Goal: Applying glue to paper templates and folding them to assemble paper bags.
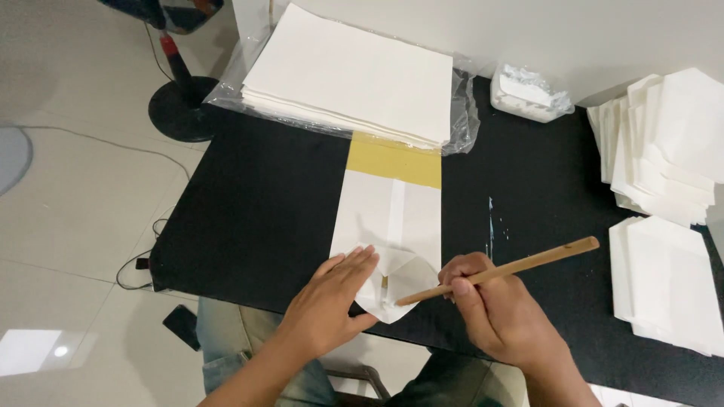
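Left hand (pixel 332 301) lies flat, fingers together, on a folded white bag (pixel 388 241); right hand (pixel 494 305) pinches a stick (pixel 501 270) — tip touching the bag's fold.

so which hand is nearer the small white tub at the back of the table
Right. The right hand, gripping the wooden stick, sits below the tub, slightly left of it. The left hand, flat on the folded paper bag, is farther left.

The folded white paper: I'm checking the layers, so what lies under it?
Under the folded white paper a yellow-brown sheet sticks out at its far end, on the black table. How far it reaches underneath is hidden.
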